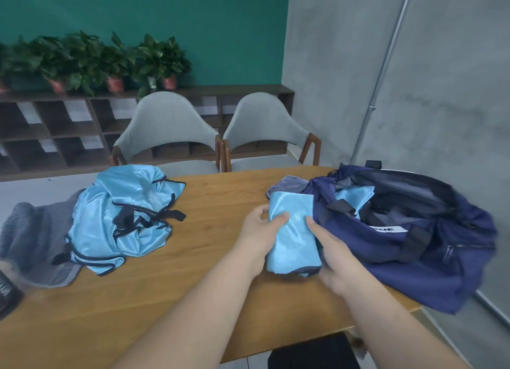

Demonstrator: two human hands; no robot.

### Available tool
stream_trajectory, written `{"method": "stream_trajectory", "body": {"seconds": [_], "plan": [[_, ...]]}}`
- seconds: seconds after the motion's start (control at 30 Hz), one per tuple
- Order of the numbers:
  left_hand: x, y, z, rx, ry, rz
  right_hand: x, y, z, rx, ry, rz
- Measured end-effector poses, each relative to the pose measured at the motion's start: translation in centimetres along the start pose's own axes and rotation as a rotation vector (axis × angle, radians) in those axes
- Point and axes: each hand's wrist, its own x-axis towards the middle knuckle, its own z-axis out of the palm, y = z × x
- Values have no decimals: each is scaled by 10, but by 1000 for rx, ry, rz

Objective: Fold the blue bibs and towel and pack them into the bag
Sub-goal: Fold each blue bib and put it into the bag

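Far left, the grey towel (30, 239) lay unfolded on the table (215, 200). A loose heap of blue bibs (121, 219) lay against its right side. At mid-table our left hand (256, 230) gripped the folded bib (292, 236) at its left edge, thumb on top. Our right hand (331, 255), blurred, clasped its right side. That bib sat just beside the bag (414, 258). The bag gaped open, with one packed bib (354, 196) inside. Its white label (389, 228) was partly hidden, and we could read only "UE".
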Motion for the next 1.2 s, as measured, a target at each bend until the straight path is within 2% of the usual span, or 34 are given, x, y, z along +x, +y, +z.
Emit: {"method": "stream_trajectory", "body": {"seconds": [0.17, 0.27, 0.43, 0.6, 0.83, 0.93, 1.1, 1.17, 1.2], "plan": [[4, 7, 34, 46, -61, 33, -8, -23, -19, -63, 188, -288], [9, 13, 57, 86, -94, 72, -11, -50, -27, -115, 235, -344], [13, 25, 88, 207, -263, 83, -5, -102, -59, -160, 343, -248], [29, 21, 107, 557, -348, 171, 22, -143, -95, -181, 479, -101], [64, 7, 123, 1197, -340, 337, 88, -155, -136, -280, 593, -13], [67, 6, 132, 1449, -246, 359, 121, -153, -137, -297, 628, -35], [69, 1, 140, 1481, -124, 435, 160, -156, -127, -319, 648, -109], [70, 1, 138, 1468, -122, 471, 157, -151, -125, -429, 656, -148], [71, 1, 136, 1457, -126, 484, 155, -147, -127, -561, 672, -164]]}}
